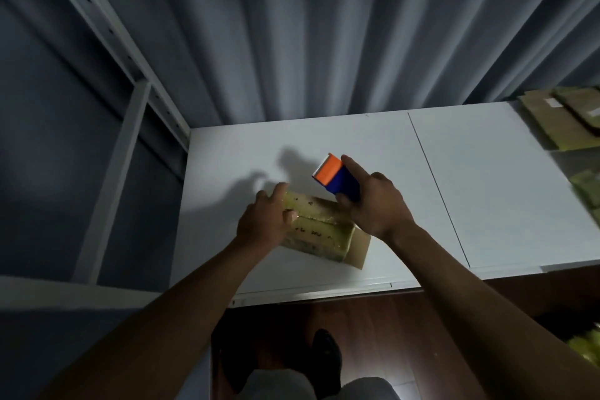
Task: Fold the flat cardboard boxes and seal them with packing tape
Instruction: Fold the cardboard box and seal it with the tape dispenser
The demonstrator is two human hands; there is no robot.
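Observation:
A small folded cardboard box [328, 234] lies on the white table [480, 191], its top flaps closed along a middle seam. My left hand [264, 221] rests on the box's left end, fingers spread over the flaps and pressing them down. My right hand [373, 204] grips a blue and orange tape dispenser [337, 177] just above the box's far right corner, with the orange toothed end pointing away from me. Part of the box is hidden under both hands.
Flat cardboard boxes [565, 117] are stacked at the table's far right corner, with more yellowish packs [587, 188] along the right edge. A white metal shelf frame [130, 127] stands to the left. Grey curtains hang behind the table. My shoes show on the wooden floor below.

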